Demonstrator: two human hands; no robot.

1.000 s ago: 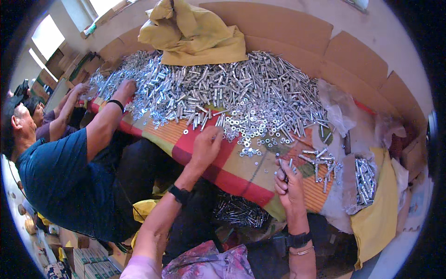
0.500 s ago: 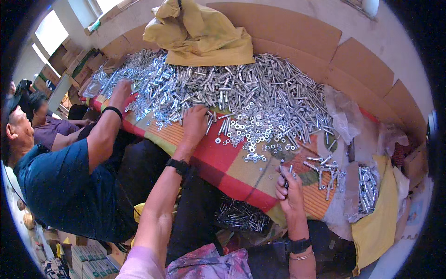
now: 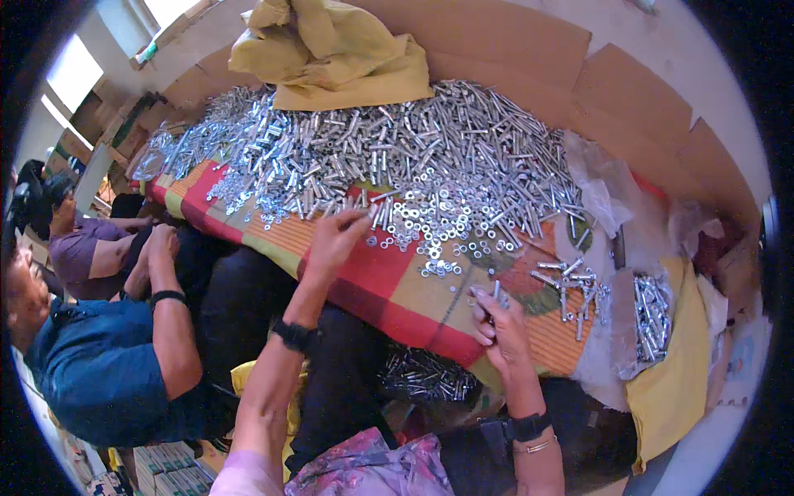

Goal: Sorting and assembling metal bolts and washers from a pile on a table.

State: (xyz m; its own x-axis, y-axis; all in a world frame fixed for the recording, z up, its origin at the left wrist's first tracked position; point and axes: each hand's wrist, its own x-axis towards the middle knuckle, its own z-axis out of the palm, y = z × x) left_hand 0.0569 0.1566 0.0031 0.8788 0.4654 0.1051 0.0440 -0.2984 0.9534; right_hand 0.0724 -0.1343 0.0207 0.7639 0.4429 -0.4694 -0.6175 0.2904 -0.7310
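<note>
My left hand (image 3: 337, 238) hovers over the near edge of the pile, its thumb and fingers pinched together. Whatever they hold, if anything, is too small to make out. Just beyond its fingertips lie loose metal bolts (image 3: 382, 213) and small round washers (image 3: 430, 219). Closer to me on the right, my right hand (image 3: 504, 332) is curled closed, palm up, around a metal bolt (image 3: 496, 289) whose end sticks up past the fingers. To the right of that hand, several bolts (image 3: 571, 285) lie scattered on the patterned blanket (image 3: 389, 299).
A large heap of bolts (image 3: 447, 132) backs onto cardboard (image 3: 513, 41), with a yellow sack (image 3: 331, 66) on top. At right stands a box of bolts (image 3: 651, 318); below the blanket edge, a dark bin of bolts (image 3: 426, 376). Another person (image 3: 107, 364) sits close at left.
My left hand has drawn back slightly from the bolts, fingers pinched. My right hand has shifted a little left, still holding the bolt. The neighbour's hand has left the pile for their lap.
</note>
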